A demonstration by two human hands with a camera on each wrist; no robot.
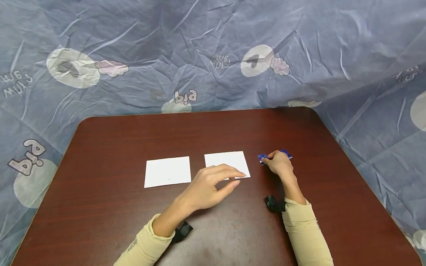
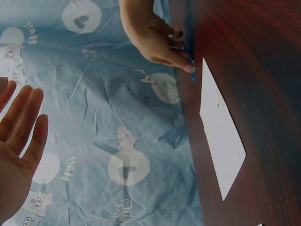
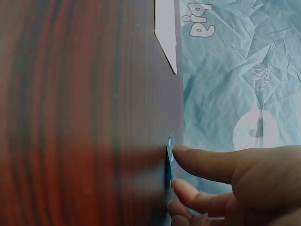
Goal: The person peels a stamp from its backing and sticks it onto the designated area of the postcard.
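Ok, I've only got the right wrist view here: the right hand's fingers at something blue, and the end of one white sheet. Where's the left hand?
Observer: The left hand is raised above the table, thumb and fingers apart, holding nothing.
Operator: And is that white sheet the only one?
Observer: No, the head view shows two, side by side with a gap: the left sheet and the right sheet, which is nearer the right hand.
Operator: Does any blue show on the other side of the right hand?
Observer: Yes, from above, blue material shows on both sides of it; I can't tell whether that's one piece or two.
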